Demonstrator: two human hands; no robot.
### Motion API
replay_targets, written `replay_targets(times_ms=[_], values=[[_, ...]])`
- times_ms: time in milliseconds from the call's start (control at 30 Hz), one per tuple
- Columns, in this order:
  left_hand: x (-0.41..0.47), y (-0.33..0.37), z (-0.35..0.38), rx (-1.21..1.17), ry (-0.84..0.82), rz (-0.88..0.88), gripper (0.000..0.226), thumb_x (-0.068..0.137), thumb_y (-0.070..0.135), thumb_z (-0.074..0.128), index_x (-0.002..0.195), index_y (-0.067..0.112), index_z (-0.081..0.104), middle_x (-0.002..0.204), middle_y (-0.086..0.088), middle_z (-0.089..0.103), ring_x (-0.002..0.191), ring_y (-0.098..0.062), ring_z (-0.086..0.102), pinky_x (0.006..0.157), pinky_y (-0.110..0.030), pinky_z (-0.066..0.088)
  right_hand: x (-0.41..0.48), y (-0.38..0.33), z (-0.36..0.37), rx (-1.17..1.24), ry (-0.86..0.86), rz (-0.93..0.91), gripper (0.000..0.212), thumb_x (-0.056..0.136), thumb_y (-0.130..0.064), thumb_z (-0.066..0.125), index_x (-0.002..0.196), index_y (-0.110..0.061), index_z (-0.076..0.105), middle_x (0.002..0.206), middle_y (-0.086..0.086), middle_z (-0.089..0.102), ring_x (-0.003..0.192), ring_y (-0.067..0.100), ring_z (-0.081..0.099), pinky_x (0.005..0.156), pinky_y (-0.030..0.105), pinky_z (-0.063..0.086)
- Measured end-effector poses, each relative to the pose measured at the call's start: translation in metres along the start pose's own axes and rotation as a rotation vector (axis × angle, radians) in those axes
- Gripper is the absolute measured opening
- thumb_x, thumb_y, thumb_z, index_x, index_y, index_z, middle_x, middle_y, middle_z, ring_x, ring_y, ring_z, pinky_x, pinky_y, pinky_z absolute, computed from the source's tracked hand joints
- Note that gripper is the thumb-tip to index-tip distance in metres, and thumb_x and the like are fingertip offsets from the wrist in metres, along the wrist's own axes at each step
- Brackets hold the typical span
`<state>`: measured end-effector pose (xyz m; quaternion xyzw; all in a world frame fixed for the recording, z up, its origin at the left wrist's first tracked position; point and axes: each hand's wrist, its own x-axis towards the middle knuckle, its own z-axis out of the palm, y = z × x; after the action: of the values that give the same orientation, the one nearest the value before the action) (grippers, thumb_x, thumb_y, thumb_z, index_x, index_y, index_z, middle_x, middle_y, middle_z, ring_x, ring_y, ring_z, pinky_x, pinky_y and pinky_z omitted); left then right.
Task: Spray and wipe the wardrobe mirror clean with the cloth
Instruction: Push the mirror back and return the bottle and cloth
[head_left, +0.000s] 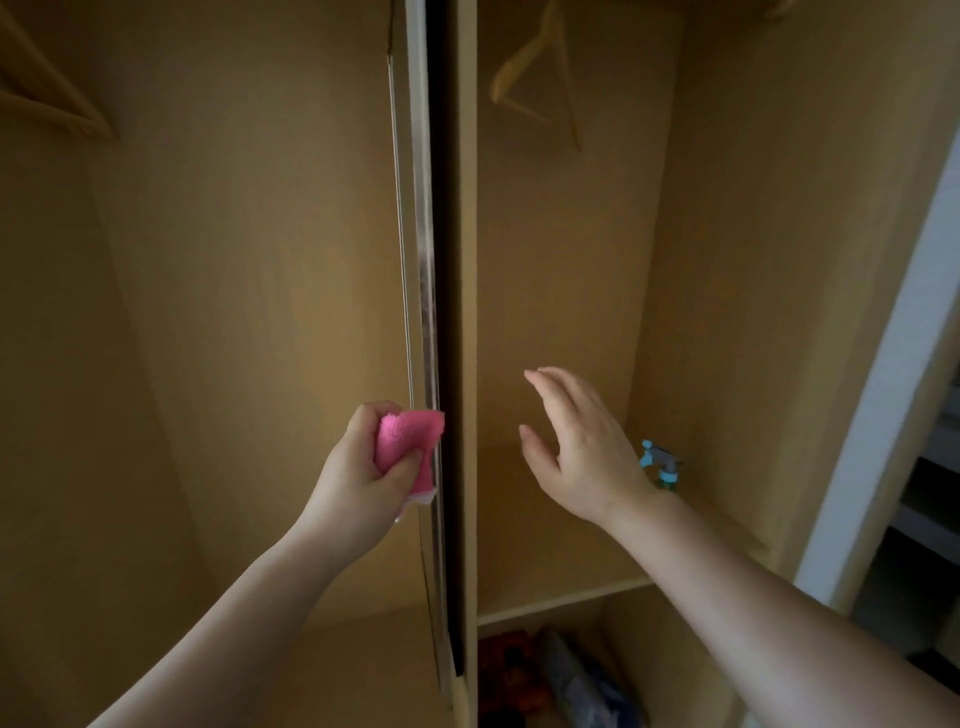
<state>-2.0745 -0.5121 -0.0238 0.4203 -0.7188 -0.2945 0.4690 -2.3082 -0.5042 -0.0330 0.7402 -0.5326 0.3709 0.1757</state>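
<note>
Left grip: the left hand (363, 467) has fingers and thumb curled round a bunched pink cloth (408, 441), which is pressed up against the near edge of the mirror door (422, 291).
Right grip: the right hand (576, 452) is spread open and holds nothing. It hovers inside the right compartment.
Spray bottle: the blue-topped spray bottle (660, 465) stands on the shelf (561, 597), just behind the right wrist and not touching it.
Mirror: the door stands edge-on to me, so only a narrow pale strip of it shows, with dull smears along the middle. I cannot tell which face carries the glass.
Progress: I judge it early or mid-way. The cloth is in hand and at the door, the bottle is set down, and no wiped stretch of glass can be seen. Most of the wiping looks left to do, and perhaps the spraying too.
Edges: the door's thin edge runs from the top to near the bottom between the two hands, and the cloth sits low on it.
Open room: the right compartment is bare above the shelf, apart from a wooden hanger (540, 67) high up. The left side is open panel with another hanger (47, 98) in the top corner.
Below: dark bundled items (545, 675) lie under the shelf, clear of both arms.
</note>
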Motion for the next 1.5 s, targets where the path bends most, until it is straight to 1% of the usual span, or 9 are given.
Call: replay_targets(times_ms=[300, 400, 533, 800, 900, 1133, 1233, 1367, 1500], values=[[-0.006, -0.014, 0.082, -0.149, -0.328, -0.027, 0.029, 0.092, 0.009, 0.057, 0.113, 0.026, 0.046, 0.094, -0.006, 0.065, 0.078, -0.016, 0.071, 0.056, -0.020, 0.052, -0.049, 0.057, 0.000, -0.015, -0.061, 0.214, 0.046, 0.096, -0.025, 0.053, 0.138, -0.010, 0.046, 0.136, 0.004, 0.050, 0.112, 0.011, 0.053, 0.094, 0.021, 0.041], [0.001, -0.027, 0.106, -0.177, -0.404, -0.037, 0.029, 0.092, 0.011, 0.057, 0.115, 0.025, 0.045, 0.092, -0.007, 0.065, 0.074, -0.016, 0.070, 0.054, -0.017, 0.049, -0.059, 0.072, 0.001, -0.079, -0.090, 0.304, 0.044, 0.095, -0.024, 0.055, 0.136, -0.011, 0.048, 0.133, 0.004, 0.052, 0.115, 0.019, 0.055, 0.088, 0.021, 0.039], [0.013, -0.045, 0.135, -0.185, -0.456, -0.063, 0.030, 0.092, 0.013, 0.057, 0.115, 0.027, 0.044, 0.095, -0.009, 0.063, 0.066, -0.012, 0.063, 0.049, -0.013, 0.044, -0.070, 0.093, -0.002, -0.132, -0.149, 0.393, 0.045, 0.094, -0.026, 0.053, 0.137, -0.014, 0.046, 0.133, 0.002, 0.051, 0.116, 0.020, 0.054, 0.091, 0.030, 0.047], [0.039, -0.062, 0.189, -0.196, -0.497, -0.111, 0.029, 0.091, 0.010, 0.056, 0.113, 0.025, 0.045, 0.096, -0.008, 0.060, 0.062, -0.010, 0.061, 0.046, -0.012, 0.044, -0.095, 0.149, -0.006, -0.227, -0.262, 0.543, 0.048, 0.097, -0.029, 0.051, 0.142, -0.018, 0.040, 0.136, -0.001, 0.047, 0.078, 0.005, 0.043, 0.062, 0.012, 0.030], [0.054, -0.067, 0.215, -0.182, -0.485, -0.132, 0.030, 0.091, 0.009, 0.057, 0.115, 0.023, 0.045, 0.095, -0.009, 0.060, 0.062, -0.010, 0.061, 0.047, -0.012, 0.044, -0.099, 0.188, 0.000, -0.217, -0.292, 0.571, 0.047, 0.097, -0.029, 0.051, 0.142, -0.019, 0.040, 0.133, 0.001, 0.048, 0.067, 0.006, 0.047, 0.062, 0.019, 0.033], [0.090, -0.069, 0.291, -0.070, -0.367, -0.232, 0.032, 0.091, 0.011, 0.057, 0.117, 0.023, 0.043, 0.092, -0.003, 0.062, 0.068, -0.012, 0.063, 0.051, -0.019, 0.046, -0.086, 0.293, 0.024, -0.141, -0.401, 0.608, 0.052, 0.096, -0.025, 0.053, 0.145, -0.016, 0.036, 0.131, 0.009, 0.050, 0.077, 0.016, 0.051, 0.067, 0.027, 0.037], [0.101, -0.071, 0.318, -0.035, -0.316, -0.273, 0.032, 0.091, 0.011, 0.056, 0.117, 0.022, 0.043, 0.088, -0.003, 0.062, 0.061, -0.010, 0.061, 0.048, -0.019, 0.043, -0.078, 0.329, 0.041, -0.071, -0.451, 0.639, 0.058, 0.096, -0.025, 0.052, 0.148, -0.016, 0.030, 0.137, 0.011, 0.049, 0.101, 0.027, 0.059, 0.078, 0.030, 0.045], [0.108, -0.075, 0.340, 0.003, -0.275, -0.320, 0.032, 0.091, 0.014, 0.059, 0.116, 0.024, 0.041, 0.088, 0.000, 0.061, 0.061, -0.008, 0.061, 0.047, -0.018, 0.044, -0.072, 0.364, 0.069, -0.044, -0.520, 0.640, 0.063, 0.096, -0.032, 0.051, 0.150, -0.019, 0.024, 0.128, 0.009, 0.059, 0.093, 0.028, 0.063, 0.075, 0.036, 0.053], [0.109, -0.077, 0.352, 0.034, -0.221, -0.352, 0.031, 0.090, 0.012, 0.060, 0.114, 0.022, 0.042, 0.084, 0.002, 0.060, 0.054, -0.001, 0.059, 0.043, -0.013, 0.041, -0.068, 0.381, 0.086, 0.056, -0.553, 0.688, 0.066, 0.094, -0.028, 0.056, 0.150, -0.018, 0.025, 0.131, 0.009, 0.058, 0.104, 0.031, 0.062, 0.082, 0.038, 0.052]])
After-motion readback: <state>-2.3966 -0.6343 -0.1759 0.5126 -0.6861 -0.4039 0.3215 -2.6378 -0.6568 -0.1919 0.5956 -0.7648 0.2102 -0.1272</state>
